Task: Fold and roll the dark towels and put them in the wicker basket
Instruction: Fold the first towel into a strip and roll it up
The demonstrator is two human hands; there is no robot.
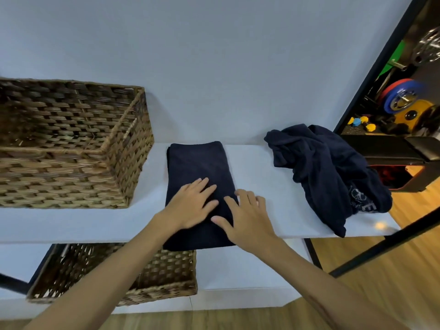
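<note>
The folded towel (pixel 198 167) was dark navy, a long flat rectangle lying lengthwise away from me on the white shelf (pixel 257 167), its near end reaching just past the shelf's front edge. It lay smooth, with a doubled edge showing along its left side. To its left, close but not touching, stood the wicker basket (pixel 71 148), a deep rectangular one woven in brown and tan, open at the top. To the right, well apart from the folded one, the unfolded towel (pixel 328 172) sat in a crumpled dark navy heap, its lower part spilling over the shelf's front corner and showing some pale printed marking.
</note>
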